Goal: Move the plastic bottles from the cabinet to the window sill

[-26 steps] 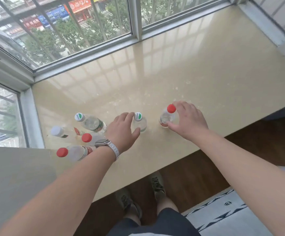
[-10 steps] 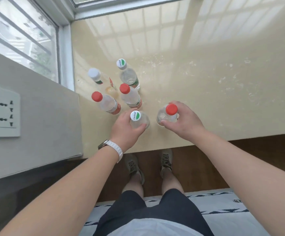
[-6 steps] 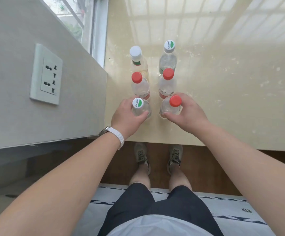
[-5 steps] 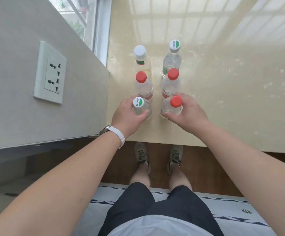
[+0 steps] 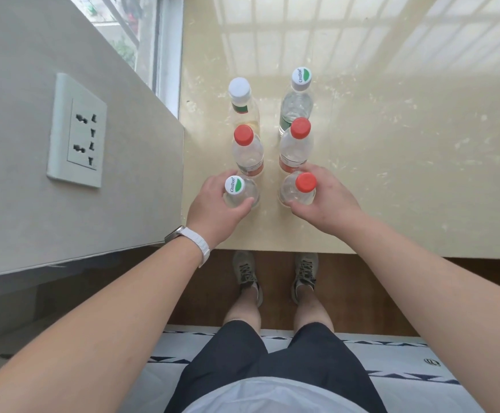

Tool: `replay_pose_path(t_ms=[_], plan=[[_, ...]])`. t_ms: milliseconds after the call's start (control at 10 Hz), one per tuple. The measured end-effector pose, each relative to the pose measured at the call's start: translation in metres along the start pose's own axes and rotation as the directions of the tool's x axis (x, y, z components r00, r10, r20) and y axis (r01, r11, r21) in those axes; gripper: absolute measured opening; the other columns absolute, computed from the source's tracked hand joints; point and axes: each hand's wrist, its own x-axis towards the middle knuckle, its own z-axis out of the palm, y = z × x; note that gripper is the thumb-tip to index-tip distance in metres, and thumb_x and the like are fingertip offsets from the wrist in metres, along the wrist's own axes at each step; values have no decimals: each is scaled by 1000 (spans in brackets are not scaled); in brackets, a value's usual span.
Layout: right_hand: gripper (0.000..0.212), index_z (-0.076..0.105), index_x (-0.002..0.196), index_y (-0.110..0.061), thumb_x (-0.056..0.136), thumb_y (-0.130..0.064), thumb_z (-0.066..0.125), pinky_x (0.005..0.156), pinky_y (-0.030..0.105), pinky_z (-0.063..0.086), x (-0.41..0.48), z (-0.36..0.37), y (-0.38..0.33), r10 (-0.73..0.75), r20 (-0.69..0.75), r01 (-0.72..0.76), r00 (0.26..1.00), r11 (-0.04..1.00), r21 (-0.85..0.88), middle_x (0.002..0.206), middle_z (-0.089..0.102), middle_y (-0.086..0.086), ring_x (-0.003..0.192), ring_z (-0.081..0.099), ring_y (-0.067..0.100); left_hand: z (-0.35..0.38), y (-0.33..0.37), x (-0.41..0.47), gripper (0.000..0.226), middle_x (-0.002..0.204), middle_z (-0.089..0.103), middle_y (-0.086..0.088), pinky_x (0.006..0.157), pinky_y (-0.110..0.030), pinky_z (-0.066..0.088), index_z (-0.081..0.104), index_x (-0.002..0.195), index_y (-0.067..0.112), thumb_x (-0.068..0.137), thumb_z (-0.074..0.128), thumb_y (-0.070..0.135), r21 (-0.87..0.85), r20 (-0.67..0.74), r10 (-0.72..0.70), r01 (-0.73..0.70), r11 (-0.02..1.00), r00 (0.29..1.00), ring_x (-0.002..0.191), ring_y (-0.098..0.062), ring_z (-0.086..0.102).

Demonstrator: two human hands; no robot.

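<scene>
Several clear plastic bottles stand upright in two rows on the beige window sill [image 5: 392, 144]. My left hand [image 5: 213, 210] is wrapped around the nearest left bottle with a green-and-white cap [image 5: 234, 186]. My right hand [image 5: 323, 201] grips the nearest right bottle with a red cap [image 5: 305, 183]. Behind them stand two red-capped bottles [image 5: 244, 144] [image 5: 299, 138]. Furthest back are a white-capped bottle [image 5: 240, 96] and a second green-and-white-capped bottle [image 5: 301, 84]. Both held bottles rest on the sill near its front edge.
A grey wall [image 5: 64, 144] with a socket plate [image 5: 77, 129] stands close on the left, right beside the left row. The window frame [image 5: 168, 55] runs along the sill's left end. Below the sill are a wooden floor [image 5: 347, 293] and a patterned rug [image 5: 407, 383].
The two bottles in my hands have been slid left and toward me, from apart on the sill to the front of the two rows. The view has tilted downward.
</scene>
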Motion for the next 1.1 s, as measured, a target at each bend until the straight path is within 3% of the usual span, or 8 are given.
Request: replay_pose_path(t_ms=[300,700,800,900,1000,1100], plan=[[65,45,140,-29,82,-39,73,93,27,39,-5,2,-1,24,9,-23,1000,999,-28,138,52,-4,124,50,17,-1,-5,2,53,116,53,16,90,-27,46,54,125,42,78,76,51,-37,6,4,-3,999,1000,106,-7,54],[70,42,140,-33,78,-44,73,93,31,41,-4,1,0,49,29,-49,998,999,-13,140,51,-7,124,51,16,3,2,-2,46,110,52,22,83,-23,42,49,116,49,80,77,50,-42,29,26,-25,999,999,104,-7,55],[76,38,143,-34,77,-45,74,95,33,42,-7,-3,-1,51,59,-51,997,999,-2,142,49,-8,125,50,15,1,4,0,50,120,54,17,88,-29,45,52,123,47,80,76,52,-52,28,-2,3,999,1000,108,-8,54],[81,34,146,-34,78,-46,74,98,34,42,-11,-13,-10,58,89,-57,994,998,-13,145,46,-7,129,47,15,-4,10,1,72,127,49,18,92,-29,41,46,142,37,79,76,55,-55,48,-46,48,997,998,117,-6,50],[87,29,151,-29,80,-48,75,105,33,38,-15,-29,-19,28,102,-25,994,999,-38,153,39,-5,136,40,15,-13,16,-4,76,137,50,13,94,-30,42,43,145,36,78,75,56,-56,55,-45,49,997,997,123,-8,49],[89,27,152,-29,80,-48,75,102,26,32,-19,-51,-35,2,114,5,994,998,-62,155,35,-5,138,36,13,-25,24,-10,76,141,50,10,99,-33,43,43,144,37,78,75,56,-33,62,-17,19,999,998,127,-10,49]])
